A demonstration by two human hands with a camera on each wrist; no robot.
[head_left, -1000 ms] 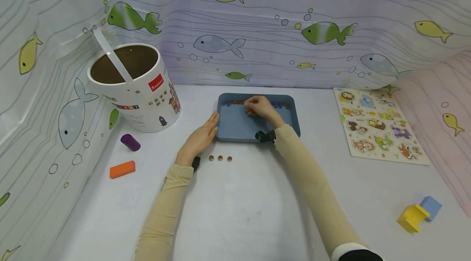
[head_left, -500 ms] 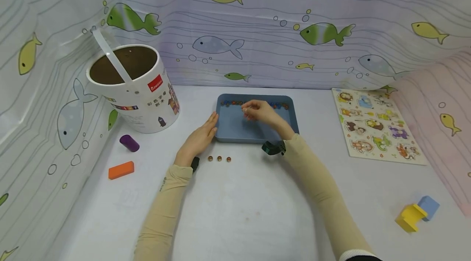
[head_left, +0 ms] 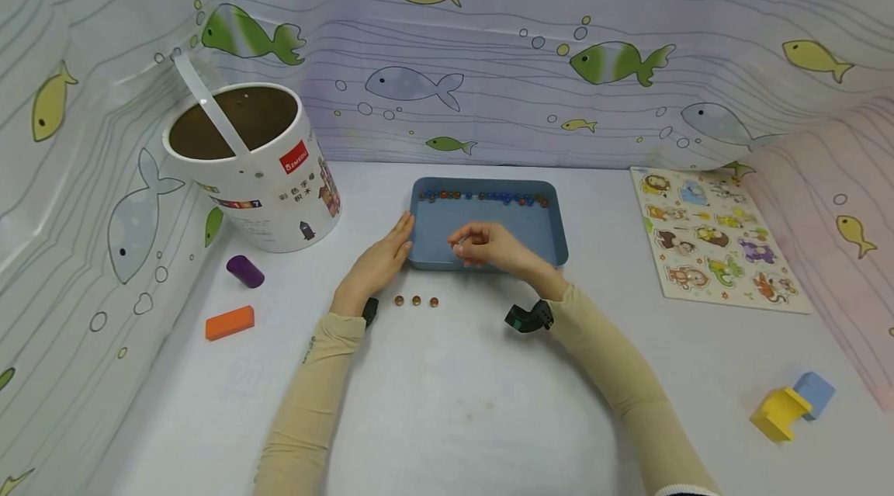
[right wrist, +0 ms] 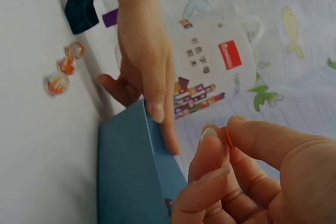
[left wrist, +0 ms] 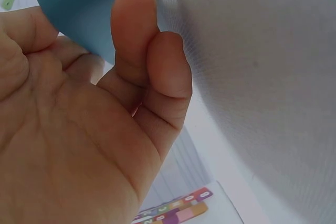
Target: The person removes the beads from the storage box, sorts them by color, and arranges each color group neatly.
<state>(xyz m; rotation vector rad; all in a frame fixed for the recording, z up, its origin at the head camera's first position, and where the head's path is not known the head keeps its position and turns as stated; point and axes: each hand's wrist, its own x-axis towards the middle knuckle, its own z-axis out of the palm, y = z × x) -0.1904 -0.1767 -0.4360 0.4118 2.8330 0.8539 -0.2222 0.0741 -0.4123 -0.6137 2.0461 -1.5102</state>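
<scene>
A blue-grey tray (head_left: 434, 230) lies on the white table, with a row of blue, orange and brown marbles (head_left: 499, 196) along its far side. My left hand (head_left: 375, 267) rests against the tray's left rim, fingers extended. Over the tray's near part, my right hand (head_left: 494, 246) pinches a small marble between thumb and fingertips; the right wrist view shows a sliver of this orange marble (right wrist: 228, 138), mostly covered by the fingers. Three orange-brown marbles (head_left: 416, 300) sit in a short line on the table before the tray; they look like clear glass with orange swirls.
A big white bucket (head_left: 279, 205) with a handle stands at the back left. Near it lie a purple cylinder (head_left: 246, 271) and an orange block (head_left: 230, 323). To the right are an animal puzzle board (head_left: 719, 240), a yellow block (head_left: 778, 414) and a blue block (head_left: 816, 395).
My right hand has drawn back from the marble row toward the tray's near edge, carrying the pinched marble. The left hand stays at the rim.
</scene>
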